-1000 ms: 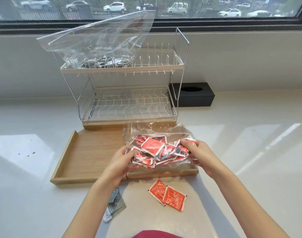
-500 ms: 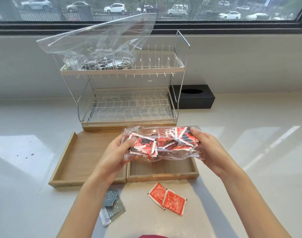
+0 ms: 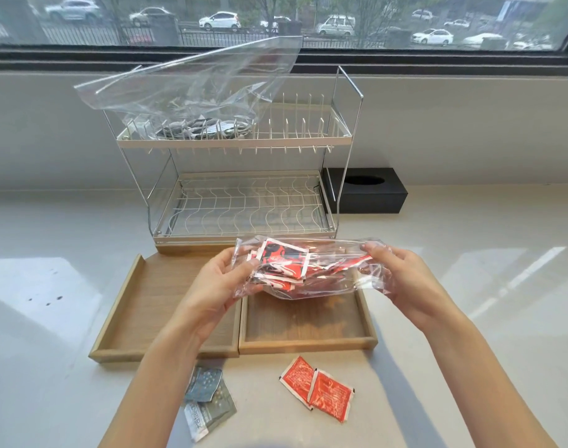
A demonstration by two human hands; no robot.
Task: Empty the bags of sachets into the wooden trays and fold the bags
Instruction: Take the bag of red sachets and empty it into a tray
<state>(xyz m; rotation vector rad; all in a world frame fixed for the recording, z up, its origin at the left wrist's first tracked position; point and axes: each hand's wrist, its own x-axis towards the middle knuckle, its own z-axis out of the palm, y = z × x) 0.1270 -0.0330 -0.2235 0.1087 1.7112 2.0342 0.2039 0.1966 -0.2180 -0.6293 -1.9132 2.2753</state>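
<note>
Countertop [image 3: 470, 318]: pale, glossy, running the full width under a window; bright patches of light at near left and at right.
Dish rack [image 3: 243, 202]: two-tier wire rack at the far centre, standing on a wooden base just behind the trays.
Large clear bag [image 3: 192, 88]: lies open on the left of the rack's upper tier, its mouth lifted toward the window; dark sachets [image 3: 198, 129] sit in its bottom.
Left wooden tray [image 3: 140, 305]: near the centre-left, partly covered by the left forearm.
Right wooden tray [image 3: 308, 331]: touching the left tray along their shared side, directly under the held bag.
Bag of red sachets [image 3: 308, 270]: clear plastic, held horizontally in the air above the right tray, stretched between both hands; red and white sachets are bunched toward its left end.
Left hand [image 3: 221, 282]: grasps the bag's left end, thumb on the near face and fingers curled behind it.
Right hand [image 3: 402, 276]: pinches the bag's right end, fingers curled over the top edge, plastic crumpled against the palm.
Tissue box [image 3: 366, 192]: black, with an oval opening, just right of the rack.
Two red sachets [image 3: 318, 388]: joined side by side, flat on the counter near the right tray's front edge.
Grey sachets [image 3: 208, 399]: overlapping, on the counter in front of the left tray, beside the left forearm.
</note>
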